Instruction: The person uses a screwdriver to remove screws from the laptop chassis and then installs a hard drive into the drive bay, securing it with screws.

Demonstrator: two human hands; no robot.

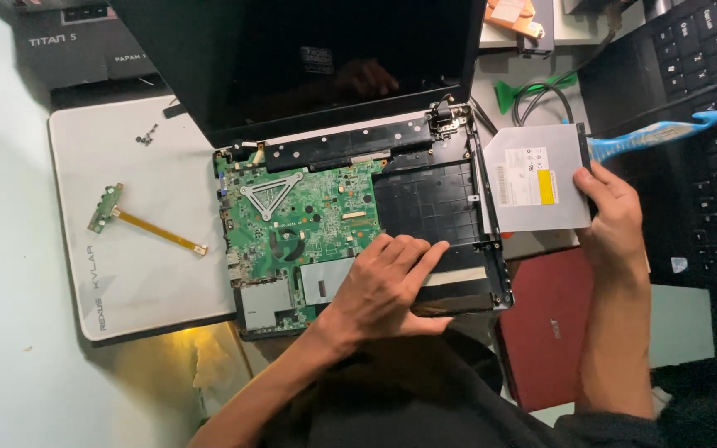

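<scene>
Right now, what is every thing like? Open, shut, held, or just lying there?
Laptop: opened up, green board bare, screen dark and tilted back.
Disc drive: pulled out past the laptop's side, held at its edge.
Right hand: grip shut on the disc drive.
Left hand: flat on the laptop, holding nothing.
Small green board with ribbon: loose on the white mat.
Screws: loose.

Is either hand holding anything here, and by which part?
The right hand grips the flat silver optical drive by its outer black-bezel edge. The left hand holds nothing; it rests flat on the opened laptop base.
</scene>
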